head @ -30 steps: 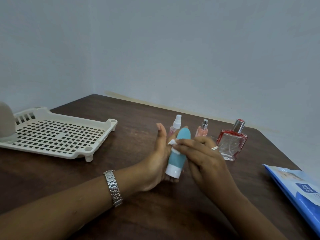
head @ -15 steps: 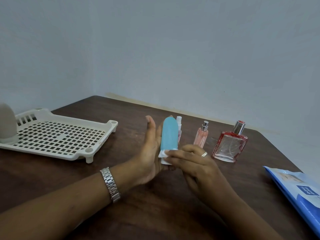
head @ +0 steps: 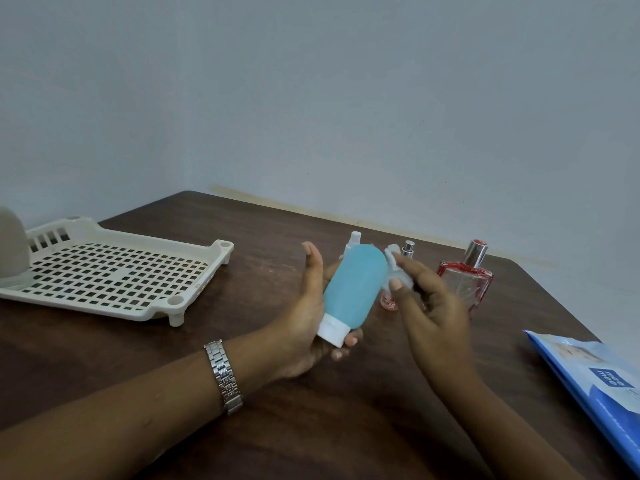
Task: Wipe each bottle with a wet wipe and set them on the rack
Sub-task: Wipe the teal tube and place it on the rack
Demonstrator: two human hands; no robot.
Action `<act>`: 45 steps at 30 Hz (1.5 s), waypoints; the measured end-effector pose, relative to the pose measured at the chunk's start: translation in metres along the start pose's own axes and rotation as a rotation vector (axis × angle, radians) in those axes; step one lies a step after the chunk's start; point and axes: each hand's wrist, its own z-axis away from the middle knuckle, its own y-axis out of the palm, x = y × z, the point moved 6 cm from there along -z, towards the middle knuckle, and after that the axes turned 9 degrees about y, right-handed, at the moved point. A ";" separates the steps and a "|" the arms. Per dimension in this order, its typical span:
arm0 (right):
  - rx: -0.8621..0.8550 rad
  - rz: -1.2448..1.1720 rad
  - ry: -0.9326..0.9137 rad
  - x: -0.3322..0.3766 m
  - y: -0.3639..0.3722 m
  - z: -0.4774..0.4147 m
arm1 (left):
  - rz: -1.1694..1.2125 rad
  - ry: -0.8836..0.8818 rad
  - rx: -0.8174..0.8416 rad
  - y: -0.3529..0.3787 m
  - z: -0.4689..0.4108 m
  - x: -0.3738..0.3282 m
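My left hand [head: 304,323] cradles a light blue bottle [head: 353,289] with a white cap, held cap-down and tilted over the table. My right hand [head: 426,306] pinches a small white wet wipe [head: 396,268] against the bottle's upper right side. Behind the hands stand a small spray bottle with a white cap [head: 354,240], a small pink spray bottle [head: 389,301] with a silver top, and a red square perfume bottle [head: 465,280]. The cream plastic rack [head: 104,275] sits at the left.
A rounded beige object [head: 12,245] stands on the rack's far left corner. A blue wet-wipe pack [head: 595,382] lies at the table's right edge. The dark wooden table [head: 242,237] meets a grey wall behind.
The blue bottle has tipped from upright to tilted and dropped lower in my left hand. My right hand has moved the wipe from the cap end up to the bottle's rounded top.
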 end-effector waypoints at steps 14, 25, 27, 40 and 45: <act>0.262 -0.442 0.379 -0.010 0.031 0.013 | -0.237 0.021 -0.231 -0.016 -0.003 0.005; -0.031 -0.526 0.350 -0.015 0.001 0.002 | -0.556 0.134 0.152 0.004 0.003 0.011; -0.021 -0.524 0.342 -0.015 0.002 0.002 | -0.650 0.176 0.118 -0.001 0.001 0.009; 0.136 -0.056 -0.080 0.015 0.030 0.025 | -0.657 0.206 0.008 -0.014 0.000 0.008; 0.198 0.326 -0.450 0.039 0.040 0.036 | -0.608 0.071 0.185 -0.003 0.006 0.011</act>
